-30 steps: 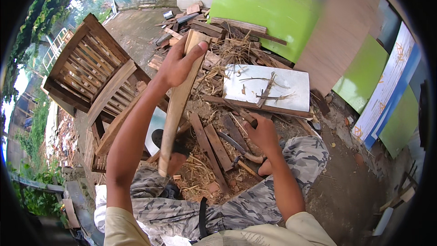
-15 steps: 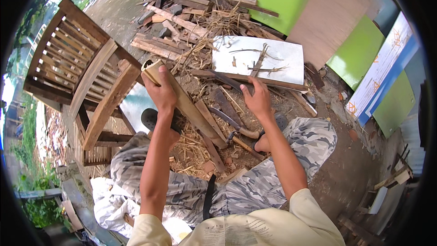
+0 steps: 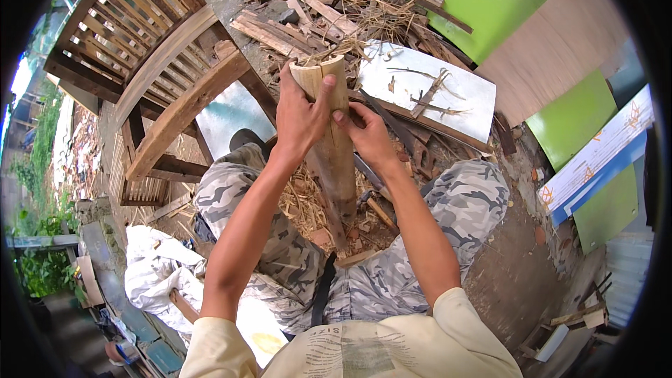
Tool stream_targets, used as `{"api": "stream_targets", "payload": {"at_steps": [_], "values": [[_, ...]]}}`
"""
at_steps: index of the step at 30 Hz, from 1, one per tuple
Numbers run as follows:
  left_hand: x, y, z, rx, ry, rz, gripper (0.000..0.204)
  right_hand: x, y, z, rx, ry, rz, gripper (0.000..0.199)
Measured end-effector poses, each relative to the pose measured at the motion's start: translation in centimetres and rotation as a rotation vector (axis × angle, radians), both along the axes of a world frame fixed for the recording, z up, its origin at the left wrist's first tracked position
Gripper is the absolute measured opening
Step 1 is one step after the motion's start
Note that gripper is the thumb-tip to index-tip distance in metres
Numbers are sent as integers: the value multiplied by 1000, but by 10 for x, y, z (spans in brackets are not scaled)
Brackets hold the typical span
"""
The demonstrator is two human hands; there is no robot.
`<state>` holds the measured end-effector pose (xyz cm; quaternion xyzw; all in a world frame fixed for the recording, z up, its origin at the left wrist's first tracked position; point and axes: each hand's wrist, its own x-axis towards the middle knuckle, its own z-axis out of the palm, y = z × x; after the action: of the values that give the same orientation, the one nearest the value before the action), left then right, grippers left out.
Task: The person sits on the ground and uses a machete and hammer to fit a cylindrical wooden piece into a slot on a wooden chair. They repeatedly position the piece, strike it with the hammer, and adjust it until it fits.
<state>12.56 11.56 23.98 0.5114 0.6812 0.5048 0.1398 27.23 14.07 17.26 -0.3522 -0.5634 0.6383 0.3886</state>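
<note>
Both hands clench the bamboo section [image 3: 334, 141], standing upright between the knees: left hand [image 3: 302, 115] near its top, right hand [image 3: 371, 138] at three o'clock. Best keep it vertical, base planted among the shavings [image 3: 308, 203].

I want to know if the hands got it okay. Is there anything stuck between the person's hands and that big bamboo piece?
Nothing visible. The left hand wraps straight around the top of the bamboo piece, and the right hand presses against its side. The wood scraps and white board lie beyond it on the ground.
</note>
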Motion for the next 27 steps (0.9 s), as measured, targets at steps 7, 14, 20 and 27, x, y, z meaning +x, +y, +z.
{"api": "stream_targets", "payload": {"at_steps": [7, 14, 20, 27], "values": [[-13, 0, -7, -82, -58, -161, 57, 7, 1, 1, -34, -191, 52, 38], [-15, 4, -24, 24, -178, -270, 51, 11, 8, -12, 73, 69, -27, 51], [-15, -1, -10, -14, -397, -365, 48, 7, 2, 9, 38, 198, 28, 52], [-16, -10, -8, -20, -428, -336, 44, 10, 8, 14, 68, 104, 68, 46]]}}
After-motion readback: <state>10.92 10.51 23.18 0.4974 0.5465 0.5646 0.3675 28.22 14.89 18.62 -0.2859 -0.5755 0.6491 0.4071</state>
